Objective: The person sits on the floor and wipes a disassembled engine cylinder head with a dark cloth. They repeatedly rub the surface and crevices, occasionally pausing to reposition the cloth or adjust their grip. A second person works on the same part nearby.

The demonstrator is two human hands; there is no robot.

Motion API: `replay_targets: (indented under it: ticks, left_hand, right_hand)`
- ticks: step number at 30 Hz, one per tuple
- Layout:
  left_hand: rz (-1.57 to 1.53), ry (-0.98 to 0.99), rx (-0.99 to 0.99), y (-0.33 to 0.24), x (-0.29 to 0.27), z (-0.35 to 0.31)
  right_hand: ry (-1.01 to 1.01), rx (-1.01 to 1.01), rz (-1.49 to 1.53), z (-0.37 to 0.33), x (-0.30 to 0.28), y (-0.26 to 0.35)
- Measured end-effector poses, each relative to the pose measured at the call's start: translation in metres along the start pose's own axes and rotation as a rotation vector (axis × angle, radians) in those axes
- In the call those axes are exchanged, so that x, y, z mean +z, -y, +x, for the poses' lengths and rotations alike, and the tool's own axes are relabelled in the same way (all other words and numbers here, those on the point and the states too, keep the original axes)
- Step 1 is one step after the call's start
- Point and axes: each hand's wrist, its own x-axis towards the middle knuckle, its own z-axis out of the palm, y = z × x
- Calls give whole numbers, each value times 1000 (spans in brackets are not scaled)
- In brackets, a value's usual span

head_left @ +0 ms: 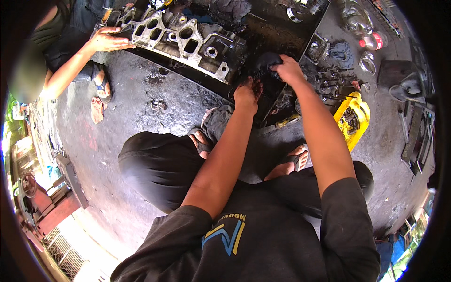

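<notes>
Crouching stance: your sandalled feet (300,155) are set wide on the floor (141,94), apparently for balance while both arms reach forward.
Grey cloth (218,121): bunched beside your left foot; perhaps placed there for easy reach.
Yellow container (359,105): cut open, lying beyond your right foot, with coiled springs (350,121) inside; it presumably keeps small parts together.
Left hand (247,92): at the near end of the tray (275,34), fingers curled and blackened; whether it grips anything, you cannot tell from this view.
Right hand (288,70): grasping a dark bundle (266,62) from its right side, likely to control it close to the left hand.
Dark bundle: over the tray, just beside the casting's near end; cloth or part cannot be determined.
Metal casting (199,52): lying along the tray's left side, openings facing you; the tray walls probably contain grime.
Stemmed metal parts (334,77): laid side by side right of the tray, possibly to keep them sorted.
Co-worker's hand (111,41): fingers extended against the casting's far end, seemingly steadying it.
Clear bottle (376,41): lying on its side, farther right; reason not evident.
</notes>
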Motion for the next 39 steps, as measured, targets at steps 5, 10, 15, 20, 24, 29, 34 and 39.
replay_targets:
  ticks: [5, 10, 15, 20, 24, 29, 34, 39]
  left_hand:
    - [61, -5, 37, -2, 9, 5]
    - [338, 91, 95, -2, 17, 5]
    - [413, 247, 112, -20, 19, -6]
    - [453, 266, 135, -20, 23, -8]
    - [87, 165, -117, -11, 22, -6]
    - [-55, 83, -148, -3, 31, -5]
    - [99, 60, 150, 12, 36, -10]
    - [160, 79, 90, 10, 38, -15]
  right_hand:
    - [114, 62, 139, -7, -50, 8]
    - [220, 25, 48, -15, -46, 27]
    - [186, -142, 372, -15, -16, 27]
    - [20, -112, 347, -13, -13, 29]
    - [90, 132, 851, -11, -11, 35]
    - [13, 269, 1136, -17, 3, 31]
    - [137, 188, 1434, -31, 45, 32]
    - [-6, 301, 1412, -32, 52, 28]
